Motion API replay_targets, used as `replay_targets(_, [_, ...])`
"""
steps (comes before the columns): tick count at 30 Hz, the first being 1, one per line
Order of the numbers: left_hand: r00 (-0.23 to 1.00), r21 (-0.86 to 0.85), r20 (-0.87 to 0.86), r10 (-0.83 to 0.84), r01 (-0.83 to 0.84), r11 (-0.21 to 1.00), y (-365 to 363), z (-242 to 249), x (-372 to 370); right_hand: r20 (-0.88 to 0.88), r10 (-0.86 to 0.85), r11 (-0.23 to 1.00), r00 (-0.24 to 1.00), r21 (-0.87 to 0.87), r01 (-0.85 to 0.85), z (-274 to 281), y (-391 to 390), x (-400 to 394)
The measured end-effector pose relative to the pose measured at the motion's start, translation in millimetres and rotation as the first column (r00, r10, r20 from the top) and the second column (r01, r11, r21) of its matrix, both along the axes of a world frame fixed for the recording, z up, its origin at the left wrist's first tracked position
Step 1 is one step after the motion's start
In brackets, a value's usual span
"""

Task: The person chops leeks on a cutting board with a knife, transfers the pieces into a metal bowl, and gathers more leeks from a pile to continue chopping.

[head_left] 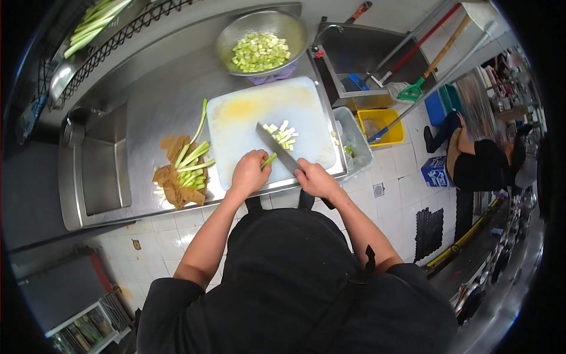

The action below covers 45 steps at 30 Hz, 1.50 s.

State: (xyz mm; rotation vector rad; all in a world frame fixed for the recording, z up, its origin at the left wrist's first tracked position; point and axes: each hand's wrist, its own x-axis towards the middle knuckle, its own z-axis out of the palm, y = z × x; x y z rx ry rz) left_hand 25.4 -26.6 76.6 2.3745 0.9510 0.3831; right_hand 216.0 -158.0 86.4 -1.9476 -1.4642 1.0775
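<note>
Centrally, the right hand (315,179) grasps the knife (279,148) by its handle; the left hand (252,171) pinches 1 green stalk (269,160) over the cutting board (236,135), just left of the knife; for even slices, the guiding grip best curls back from the edge.

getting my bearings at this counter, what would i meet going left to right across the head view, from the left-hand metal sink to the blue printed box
Metal sink, brown paper, left hand, right hand, yellow bucket, blue printed box.
</note>
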Motion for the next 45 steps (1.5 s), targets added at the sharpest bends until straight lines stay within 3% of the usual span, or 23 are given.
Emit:
replay_targets(2, [0.994, -0.356, 0.092, 0.052, -0.016, 0.934, 1, 24, 17, -0.042, 0.027, 1.0, 0.999, -0.015, -0.028, -5, -4, 0])
replay_targets(7, [0.958, -0.534, 0.288, -0.017, 0.175, 0.827, -5, 27, 117, -0.056, 0.008, 1.0, 0.998, -0.012, -0.009, -22, -17, -6])
replay_targets(9, [0.933, -0.654, 0.36, -0.016, 0.264, 0.708, -8, 38, 149, -0.062, 0.012, 0.999, 0.998, -0.03, -0.014, -24, -17, -4])
replay_targets(10, [0.932, -0.65, 0.361, -0.021, 0.268, 0.711, -5, 43, 153, -0.061, 0.009, 1.0, 0.998, -0.025, -0.01, -24, -19, -1])
replay_targets(12, [0.927, -0.436, 0.363, -0.089, 0.254, 0.863, 4, 52, 148, -0.074, -0.006, 1.0, 0.997, -0.018, 0.004, -25, -20, 0])
replay_targets(16, [0.926, -0.391, 0.366, 0.088, 0.067, 0.918, 43, 36, 79, -0.101, -0.034, 0.997, 0.994, 0.062, 0.04, -35, -21, 4])
replay_targets(18, [0.957, -0.286, 0.229, 0.178, -0.109, 0.952, 57, 17, 28, 0.027, -0.118, 0.99, 0.993, -0.074, 0.119, -16, -19, 7])
replay_targets(21, [0.96, -0.286, 0.112, 0.258, -0.218, 0.933, 42, -6, -37, 0.149, -0.073, 0.991, 0.986, -0.097, 0.088, 8, -12, 5])
replay_targets(24, [0.966, -0.224, 0.082, 0.246, -0.223, 0.949, 15, -25, -64, 0.163, 0.001, 0.998, 0.987, -0.06, 0.009, 11, -4, 3])
replay_targets(27, [0.972, -0.027, 0.165, 0.166, -0.164, 0.986, 1, -45, -57, 0.181, 0.11, 0.99, 0.977, -0.105, -0.092, 9, 1, -3])
replay_targets(30, [0.976, -0.002, 0.208, 0.071, -0.072, 0.997, 2, -48, -37, 0.223, 0.181, 0.981, 0.958, -0.108, -0.16, 6, -4, -9])
replay_targets(32, [0.973, -0.065, 0.214, 0.091, -0.079, 0.995, 3, -43, -25, 0.235, 0.213, 0.976, 0.948, -0.106, -0.193, 5, -6, -9])
replay_targets(38, [0.98, -0.065, 0.19, 0.061, -0.049, 0.997, 4, -40, -21, 0.28, 0.137, 0.989, 0.95, -0.1, -0.113, 17, -4, -13])
replay_targets(45, [0.991, 0.066, 0.137, -0.003, -0.007, 0.998, 5, -36, -18, 0.309, 0.204, 0.974, 0.929, -0.154, -0.163, 55, -13, -23])
